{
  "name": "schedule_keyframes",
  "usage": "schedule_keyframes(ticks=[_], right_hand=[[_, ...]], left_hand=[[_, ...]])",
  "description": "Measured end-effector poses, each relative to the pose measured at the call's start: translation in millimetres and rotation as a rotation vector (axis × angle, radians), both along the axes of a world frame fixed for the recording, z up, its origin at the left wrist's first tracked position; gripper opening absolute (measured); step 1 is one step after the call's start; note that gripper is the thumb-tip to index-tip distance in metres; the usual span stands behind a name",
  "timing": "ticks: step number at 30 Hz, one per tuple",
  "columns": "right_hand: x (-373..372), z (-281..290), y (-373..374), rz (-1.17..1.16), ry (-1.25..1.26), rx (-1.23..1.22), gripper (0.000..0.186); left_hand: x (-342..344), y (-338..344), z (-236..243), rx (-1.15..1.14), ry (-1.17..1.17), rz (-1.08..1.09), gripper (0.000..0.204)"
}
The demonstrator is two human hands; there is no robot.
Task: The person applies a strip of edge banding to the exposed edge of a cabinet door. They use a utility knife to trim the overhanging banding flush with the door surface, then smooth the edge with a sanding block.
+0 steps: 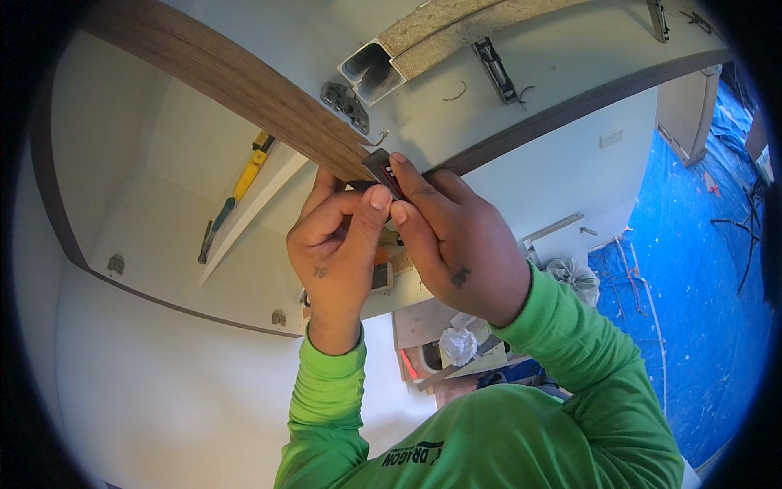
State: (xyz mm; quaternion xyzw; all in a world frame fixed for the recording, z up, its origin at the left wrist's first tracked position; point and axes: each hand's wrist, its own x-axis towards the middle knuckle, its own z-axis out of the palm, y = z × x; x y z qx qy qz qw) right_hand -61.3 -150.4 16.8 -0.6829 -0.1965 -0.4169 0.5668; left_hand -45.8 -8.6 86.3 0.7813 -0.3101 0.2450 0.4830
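Observation:
A small dark rectangular piece (380,169) with a red line on it is held in my right hand (468,244), its thumb and fingers closed on it. It lies against the end of a long brown wood-grain panel edge (236,88). My left hand (330,248) is closed, thumb and forefinger pinched at the lower end of the dark piece, another finger reaching behind the wood-grain edge. What that pinch holds is hidden. A thin curled shaving (377,139) sits just above the dark piece.
A grey metal hinge (346,107), a black fitting (494,71) and a hollow rectangular length (373,69) lie beyond my hands. A yellow-and-teal-handled tool (244,175) lies inside the white cabinet at left. Blue sheeting (692,269) covers the floor at right; crumpled white material (459,346) lies below.

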Motion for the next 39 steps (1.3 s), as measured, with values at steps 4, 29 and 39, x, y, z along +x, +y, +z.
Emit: schedule_keyframes(ticks=[4,29,39], right_hand=[[0,10,-2,0.022,0.055,-0.031,0.048],[-3,18,0,0.023,0.099,-0.03,0.047],[-6,7,-1,0.061,0.023,0.014,0.046]], left_hand=[[4,0,0,-0.042,0.021,0.0,0.016],[-2,-8,3,-0.099,0.041,0.054,0.023],[1,-2,0,-0.033,-0.016,0.008,0.019]])
